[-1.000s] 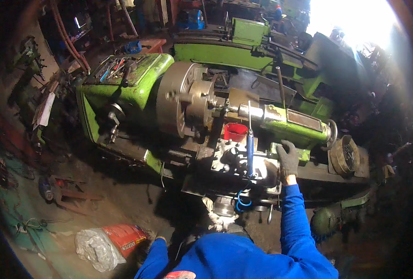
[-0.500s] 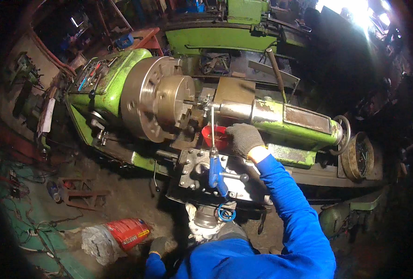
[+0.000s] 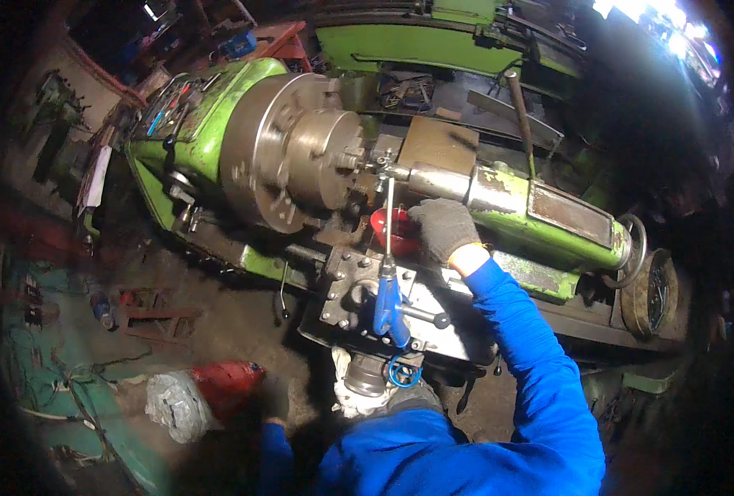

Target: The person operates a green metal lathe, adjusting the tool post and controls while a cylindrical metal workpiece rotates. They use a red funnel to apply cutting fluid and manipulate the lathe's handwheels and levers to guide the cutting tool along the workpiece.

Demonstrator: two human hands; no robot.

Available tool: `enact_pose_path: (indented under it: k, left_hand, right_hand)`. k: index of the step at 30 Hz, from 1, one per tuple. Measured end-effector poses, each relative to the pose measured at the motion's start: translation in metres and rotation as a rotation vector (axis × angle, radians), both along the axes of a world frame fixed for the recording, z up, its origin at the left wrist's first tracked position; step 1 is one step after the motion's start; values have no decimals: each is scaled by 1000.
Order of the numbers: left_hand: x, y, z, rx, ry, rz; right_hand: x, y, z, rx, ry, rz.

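Note:
My right hand [image 3: 445, 230], in a dark grey glove, is closed on the near rim side of a red cup [image 3: 390, 231]. It holds the cup over the lathe carriage, just in front of the tailstock quill [image 3: 439, 181]. What lies inside the cup is not clear. Beside the cup a blue air blow gun [image 3: 389, 304] rests upright on the tool post [image 3: 349, 285], its long metal nozzle pointing to the chuck. Low at my side hangs my left hand [image 3: 274, 398], gloved and smeared by motion, near a red and grey sack; its fingers cannot be made out.
A large round chuck [image 3: 255, 157] with a smaller jawed chuck [image 3: 321, 157] is on the green headstock [image 3: 206, 124]. The tailstock handwheel [image 3: 634, 252] and a round metal pan [image 3: 652, 293] lie to the right. Cables cross the floor at left, by the sack [image 3: 177, 407].
The chuck has turned: its jaws stand elsewhere and look slightly blurred. My view has shifted a little. My right hand stays at the red cup; my left hand moves slightly upward.

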State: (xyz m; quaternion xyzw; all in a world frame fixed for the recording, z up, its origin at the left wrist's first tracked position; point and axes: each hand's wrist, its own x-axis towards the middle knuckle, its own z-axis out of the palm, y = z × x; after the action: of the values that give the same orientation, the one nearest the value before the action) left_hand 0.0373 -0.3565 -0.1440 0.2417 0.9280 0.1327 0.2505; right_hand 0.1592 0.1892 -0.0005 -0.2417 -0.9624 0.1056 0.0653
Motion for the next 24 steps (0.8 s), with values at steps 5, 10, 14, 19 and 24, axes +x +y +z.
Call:
enact_pose_path:
  k: [5,10,14,19,24]
  left_hand:
    - [-51,214,150,675,79,-83]
    - [-91,358,144,500,446,-777]
    - [-84,432,128,240,300,-754]
    - [-80,459,109,92,75,-618]
    - [-101,474,52,17,219,-821]
  right_hand:
    - [-2,3,0,44,-56,-26]
    - [0,-4,10,76,-49,-29]
    - [0,-11,22,-11,-74,-119]
    - [5,-13,11,48,-19,-94]
    - [-2,-19,20,71,-12,-53]
